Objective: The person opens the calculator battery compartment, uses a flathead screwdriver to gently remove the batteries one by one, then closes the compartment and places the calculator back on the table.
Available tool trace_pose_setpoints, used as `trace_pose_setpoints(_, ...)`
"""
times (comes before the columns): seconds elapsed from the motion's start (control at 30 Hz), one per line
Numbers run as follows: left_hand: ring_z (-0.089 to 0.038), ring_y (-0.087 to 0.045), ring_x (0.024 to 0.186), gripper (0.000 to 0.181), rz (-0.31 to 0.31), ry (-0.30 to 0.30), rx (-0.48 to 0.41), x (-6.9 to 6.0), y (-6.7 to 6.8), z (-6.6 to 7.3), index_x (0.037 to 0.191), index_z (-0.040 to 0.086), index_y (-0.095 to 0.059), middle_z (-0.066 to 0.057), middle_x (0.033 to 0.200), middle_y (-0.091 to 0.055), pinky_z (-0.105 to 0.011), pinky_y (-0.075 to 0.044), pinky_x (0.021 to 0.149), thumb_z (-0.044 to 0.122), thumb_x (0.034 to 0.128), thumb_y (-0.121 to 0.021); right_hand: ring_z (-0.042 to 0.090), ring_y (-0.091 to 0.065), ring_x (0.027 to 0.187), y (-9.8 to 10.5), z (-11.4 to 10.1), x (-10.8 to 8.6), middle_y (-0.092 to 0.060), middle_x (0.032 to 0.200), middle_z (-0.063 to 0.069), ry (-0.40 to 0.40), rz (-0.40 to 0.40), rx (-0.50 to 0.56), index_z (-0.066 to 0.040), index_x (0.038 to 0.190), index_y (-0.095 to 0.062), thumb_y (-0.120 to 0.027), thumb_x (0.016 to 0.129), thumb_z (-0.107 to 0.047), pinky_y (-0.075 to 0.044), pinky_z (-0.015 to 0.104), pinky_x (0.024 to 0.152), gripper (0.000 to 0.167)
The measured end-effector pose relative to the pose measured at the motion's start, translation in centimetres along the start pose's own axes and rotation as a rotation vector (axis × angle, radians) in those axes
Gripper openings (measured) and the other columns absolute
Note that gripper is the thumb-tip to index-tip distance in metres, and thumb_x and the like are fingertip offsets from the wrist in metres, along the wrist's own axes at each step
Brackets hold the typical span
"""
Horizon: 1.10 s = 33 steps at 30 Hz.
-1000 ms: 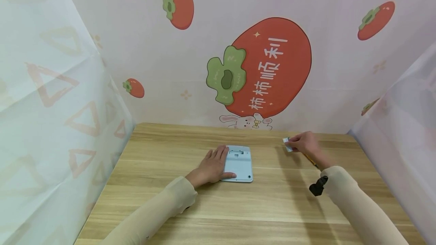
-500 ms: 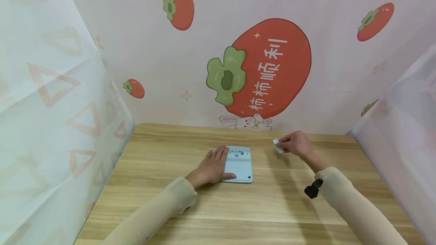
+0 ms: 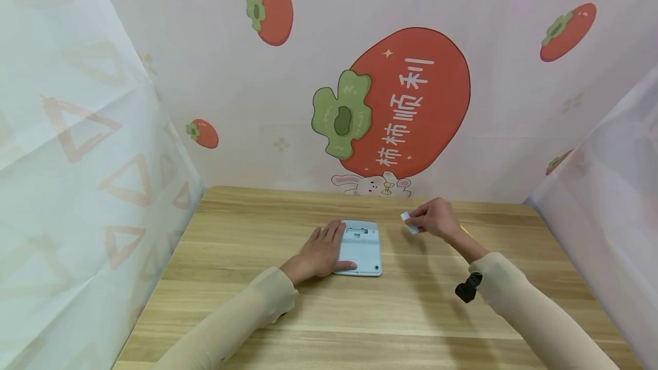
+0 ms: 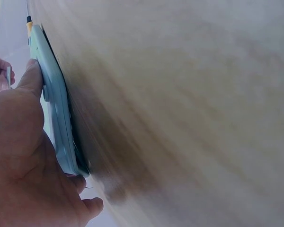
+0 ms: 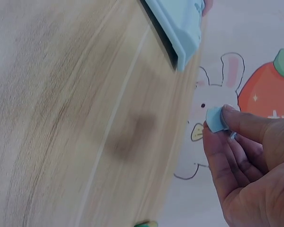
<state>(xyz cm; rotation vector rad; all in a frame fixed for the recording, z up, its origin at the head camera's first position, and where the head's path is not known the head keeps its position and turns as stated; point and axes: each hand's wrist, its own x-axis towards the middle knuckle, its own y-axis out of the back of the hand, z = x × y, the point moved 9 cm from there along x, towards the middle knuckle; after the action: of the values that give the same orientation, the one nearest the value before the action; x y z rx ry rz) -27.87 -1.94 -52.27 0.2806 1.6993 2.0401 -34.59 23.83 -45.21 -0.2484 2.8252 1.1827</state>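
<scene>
A light blue calculator point(image 3: 364, 253) lies back side up on the wooden table, its battery compartment uncovered at the top. My left hand point(image 3: 320, 249) presses on its left part, fingers straight near the upper edge and thumb across the lower one. In the left wrist view the thumb point(image 4: 32, 78) lies against the calculator point(image 4: 57, 101). To the right and held above the table, my right hand point(image 3: 436, 218) pinches a small light blue battery cover point(image 3: 409, 222) between thumb and fingertips. The right wrist view shows this cover point(image 5: 215, 119) apart from the calculator point(image 5: 177, 23).
A thin yellow stick-like thing point(image 3: 465, 230) lies behind my right wrist, mostly hidden. A black strap piece point(image 3: 468, 288) hangs at the right cuff. The wooden table point(image 3: 329, 324) ends at a printed back curtain point(image 3: 247, 90), with pale curtains at both sides.
My right hand has moved left with the battery cover, closer to the calculator. My left hand and the calculator have stayed in place.
</scene>
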Motion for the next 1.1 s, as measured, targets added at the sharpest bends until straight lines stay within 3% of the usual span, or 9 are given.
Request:
trace_pose_setpoints(0.27, -0.033, -0.022, 0.161, 0.108, -0.009, 0.002, -0.012, 0.2, -0.6, -0.1, 0.168, 0.003, -0.015, -0.017, 0.175, -0.017, -0.058, -0.022, 0.128, 0.071, 0.0968, -0.060, 0.020, -0.072, 0.073, -0.9, -0.9, 0.0, -0.079, 0.096, 0.013, 0.015, -0.032, -0.021, 0.001, 0.103, -0.083, -0.084, 0.092, -0.012, -0.065, 0.046, 0.077, 0.017)
trace_pose_setpoints(0.53, -0.031, -0.025, 0.160, 0.108, 0.004, -0.001, 0.003, 0.1, 0.1, 0.1, 0.167, 0.003, -0.018, -0.017, 0.174, -0.020, -0.057, -0.025, 0.128, 0.072, 0.0961, -0.060, 0.024, -0.074, 0.075, -1.3, -2.2, 0.0, -0.079, 0.094, 0.012, 0.022, -0.051, -0.028, 0.001, 0.102, -0.083, -0.085, 0.092, -0.012, -0.065, 0.047, 0.077, 0.016)
trace_pose_setpoints(1.1, -0.031, -0.025, 0.160, 0.108, 0.025, 0.001, 0.011, 0.6, -0.6, -0.3, 0.167, 0.003, -0.018, -0.017, 0.173, -0.022, -0.059, -0.026, 0.127, 0.072, 0.0955, -0.061, 0.016, -0.073, 0.069, -2.7, -5.5, 0.3, -0.080, 0.090, 0.012, 0.161, -0.062, -0.095, 0.001, 0.098, -0.084, -0.086, 0.090, -0.009, -0.065, 0.039, 0.069, 0.013)
